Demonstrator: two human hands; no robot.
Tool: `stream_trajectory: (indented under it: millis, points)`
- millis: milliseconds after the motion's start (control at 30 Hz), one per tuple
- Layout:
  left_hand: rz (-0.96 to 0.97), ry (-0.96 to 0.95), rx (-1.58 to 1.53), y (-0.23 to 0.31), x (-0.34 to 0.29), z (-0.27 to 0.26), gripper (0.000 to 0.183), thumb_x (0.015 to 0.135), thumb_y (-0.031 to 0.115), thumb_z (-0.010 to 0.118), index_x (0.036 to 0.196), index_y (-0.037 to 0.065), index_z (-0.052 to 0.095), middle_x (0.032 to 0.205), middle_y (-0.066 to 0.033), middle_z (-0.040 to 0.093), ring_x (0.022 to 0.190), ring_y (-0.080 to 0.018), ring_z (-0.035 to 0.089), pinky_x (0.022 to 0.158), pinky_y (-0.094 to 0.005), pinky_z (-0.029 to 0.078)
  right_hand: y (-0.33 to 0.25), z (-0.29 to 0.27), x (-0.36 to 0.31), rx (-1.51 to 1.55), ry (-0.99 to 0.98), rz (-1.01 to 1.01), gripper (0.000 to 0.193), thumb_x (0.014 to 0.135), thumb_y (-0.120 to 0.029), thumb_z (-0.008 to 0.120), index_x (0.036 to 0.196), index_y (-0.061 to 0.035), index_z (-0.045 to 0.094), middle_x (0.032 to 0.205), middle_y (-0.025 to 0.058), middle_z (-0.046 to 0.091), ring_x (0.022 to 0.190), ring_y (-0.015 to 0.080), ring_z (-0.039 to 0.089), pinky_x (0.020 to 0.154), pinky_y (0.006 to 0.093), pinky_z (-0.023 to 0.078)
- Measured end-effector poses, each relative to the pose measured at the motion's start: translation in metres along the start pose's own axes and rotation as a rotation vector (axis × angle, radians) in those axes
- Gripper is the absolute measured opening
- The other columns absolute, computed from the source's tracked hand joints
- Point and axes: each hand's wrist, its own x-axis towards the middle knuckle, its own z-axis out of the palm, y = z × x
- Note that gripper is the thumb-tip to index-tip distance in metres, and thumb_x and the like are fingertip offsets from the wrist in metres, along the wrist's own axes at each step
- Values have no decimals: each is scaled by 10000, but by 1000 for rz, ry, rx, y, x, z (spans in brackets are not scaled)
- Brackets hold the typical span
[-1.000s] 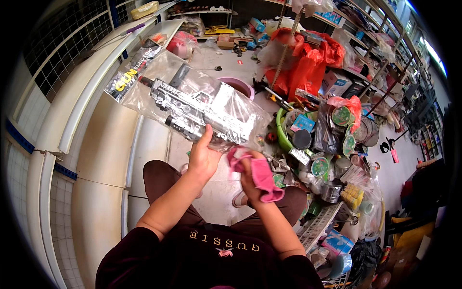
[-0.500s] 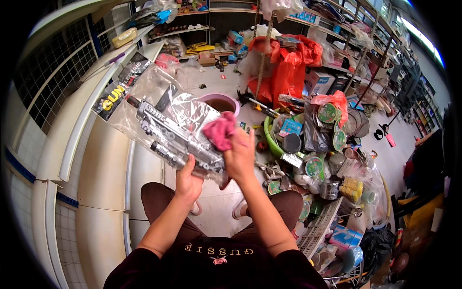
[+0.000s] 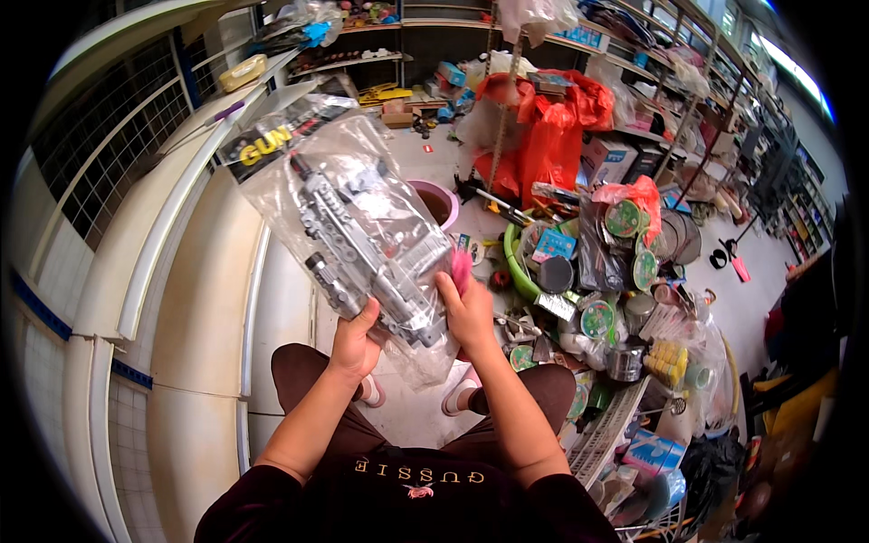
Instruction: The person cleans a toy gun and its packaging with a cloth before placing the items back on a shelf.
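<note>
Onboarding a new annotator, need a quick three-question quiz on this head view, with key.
1. True or false: the left hand is apart from the clear bag holding the grey gun-shaped item.
2. Which hand is nearer the pink cloth: A left, B right?
3. Fill in: the basin to the right of both hands is ____ in colour.

Key: 1 False, it grips it; 2 B, the right hand; 3 green.

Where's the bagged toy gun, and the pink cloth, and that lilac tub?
Bagged toy gun (image 3: 359, 249): head view, on the middle of its grey body.
Pink cloth (image 3: 462, 268): head view, on the small part that shows.
Lilac tub (image 3: 449, 195): head view, on its rim.
</note>
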Motion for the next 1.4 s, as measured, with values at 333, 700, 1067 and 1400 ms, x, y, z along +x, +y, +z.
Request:
stream_trajectory:
  millis: [333,700,1067,1400]
  points:
    - [-85,-57,-78,15,8,-20,422,872,137,622,1257,61,466,1183,-32,556,1063,-178,538,930,-359,425,54,-68,7,800,167,339,342,930,-352,504,839,-34,592,645,47,586,507,133,536,463,248,418]
    - [-466,-246,123,-29,-4,-36,459,831,75,659,1257,45,492,1182,-51,570,1080,-172,534,947,-346,413,-1,-47,51,861,-146,134,386,875,-285,617,1145,-24,528,1012,10,584,920,100,527,835,250,409]
    - [-680,-144,205,-9,6,-57,454,825,167,668,1227,39,500,1123,-71,594,1017,-204,578,908,-366,460,30,-18,-3,1058,-140,454,290,786,42,596,1071,20,549,898,88,650,775,171,648,688,297,539]
    - [-637,-96,492,42,33,-44,655,831,293,671,1348,45,354,1241,-67,510,1138,-168,492,951,-324,408,48,16,-22,1192,13,381,361,790,58,574,1143,7,517,1019,105,631,880,196,636,788,329,526]
